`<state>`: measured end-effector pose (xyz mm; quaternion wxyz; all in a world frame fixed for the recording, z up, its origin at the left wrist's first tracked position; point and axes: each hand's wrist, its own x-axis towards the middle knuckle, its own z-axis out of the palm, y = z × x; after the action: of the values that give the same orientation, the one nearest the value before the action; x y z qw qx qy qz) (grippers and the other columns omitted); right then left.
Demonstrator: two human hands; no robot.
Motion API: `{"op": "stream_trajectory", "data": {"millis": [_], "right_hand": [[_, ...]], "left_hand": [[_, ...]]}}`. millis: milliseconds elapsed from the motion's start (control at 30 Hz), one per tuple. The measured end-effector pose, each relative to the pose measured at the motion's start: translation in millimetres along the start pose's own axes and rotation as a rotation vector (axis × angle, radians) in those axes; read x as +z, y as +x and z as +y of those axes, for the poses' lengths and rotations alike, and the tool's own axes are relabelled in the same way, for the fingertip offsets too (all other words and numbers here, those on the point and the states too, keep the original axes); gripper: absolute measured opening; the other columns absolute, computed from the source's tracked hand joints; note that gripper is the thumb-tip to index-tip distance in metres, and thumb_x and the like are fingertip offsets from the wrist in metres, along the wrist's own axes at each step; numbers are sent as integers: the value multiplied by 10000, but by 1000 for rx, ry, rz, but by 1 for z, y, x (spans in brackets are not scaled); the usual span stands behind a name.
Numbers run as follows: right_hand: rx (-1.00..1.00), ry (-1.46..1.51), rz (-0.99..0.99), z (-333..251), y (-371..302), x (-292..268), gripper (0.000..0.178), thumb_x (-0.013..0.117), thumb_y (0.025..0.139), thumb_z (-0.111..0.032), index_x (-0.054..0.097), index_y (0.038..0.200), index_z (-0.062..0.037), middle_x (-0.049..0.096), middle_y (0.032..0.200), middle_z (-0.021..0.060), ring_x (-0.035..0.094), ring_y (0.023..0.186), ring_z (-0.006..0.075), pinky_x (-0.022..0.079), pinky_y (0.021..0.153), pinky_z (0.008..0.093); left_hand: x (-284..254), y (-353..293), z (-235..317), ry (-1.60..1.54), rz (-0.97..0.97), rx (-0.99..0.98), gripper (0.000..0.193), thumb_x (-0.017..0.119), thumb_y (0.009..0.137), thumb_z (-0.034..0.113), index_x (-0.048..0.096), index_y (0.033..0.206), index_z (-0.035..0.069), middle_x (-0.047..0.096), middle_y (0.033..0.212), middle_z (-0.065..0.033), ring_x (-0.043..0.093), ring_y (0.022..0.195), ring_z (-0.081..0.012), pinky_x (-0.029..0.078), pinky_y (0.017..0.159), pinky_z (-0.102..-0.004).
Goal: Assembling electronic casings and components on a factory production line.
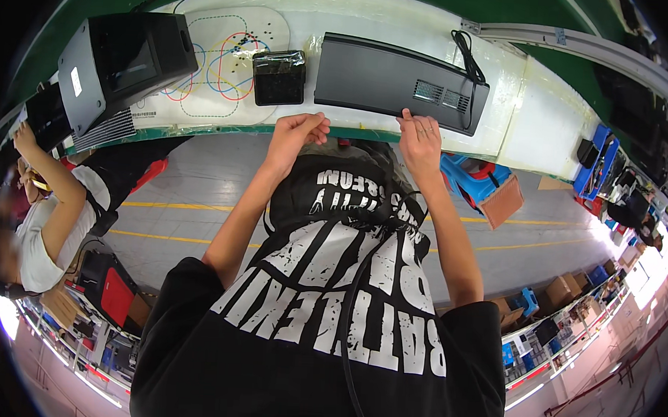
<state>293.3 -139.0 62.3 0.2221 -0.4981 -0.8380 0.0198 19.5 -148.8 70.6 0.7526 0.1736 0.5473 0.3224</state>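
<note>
A dark grey rectangular panel (367, 76) is laid lengthwise on the white-topped workbench (540, 98), with its near long edge turned toward both hands. Two slotted vents (442, 95) are set in its right half, and a black cable (469, 61) is draped over its right end.

The near edge is met, or nearly met, at about its middle by the fingertips of the right hand (422, 144). The index finger is extended to the rim and the other fingers are bent; whether the edge is gripped or merely touched cannot be told.

The left hand (298, 139) is held at the bench edge, just short of the panel's near left corner. Its fingers are loosely curled, with the thumb brought close to them; whether anything small is pinched there cannot be told.

A black square tray (279, 81) is placed just left of the panel, beside a patterned mat (274, 26) on which small dark pieces (250, 43) are scattered.
</note>
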Motion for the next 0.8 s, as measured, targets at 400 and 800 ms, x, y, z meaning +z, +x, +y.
{"op": "stream_trajectory", "data": {"millis": [400,800], "right_hand": [[-51,-92,-50,-7,-1,3,75,642,760,43,600,816,17,577,792,89,570,758,222,479,725,354],[383,253,-19,-20,7,-34,46,618,811,7,602,810,-36,653,866,98,618,800,237,486,748,345]], "left_hand": [[-18,1,2,-19,42,-1,251,597,937,197,670,920,-43,653,811,-78,608,706,-144,468,674,-258],[-18,78,-11,210,205,417,390,455,1013,274,529,1286,5,592,1191,-65,535,1099,-128,407,956,-275]]}}
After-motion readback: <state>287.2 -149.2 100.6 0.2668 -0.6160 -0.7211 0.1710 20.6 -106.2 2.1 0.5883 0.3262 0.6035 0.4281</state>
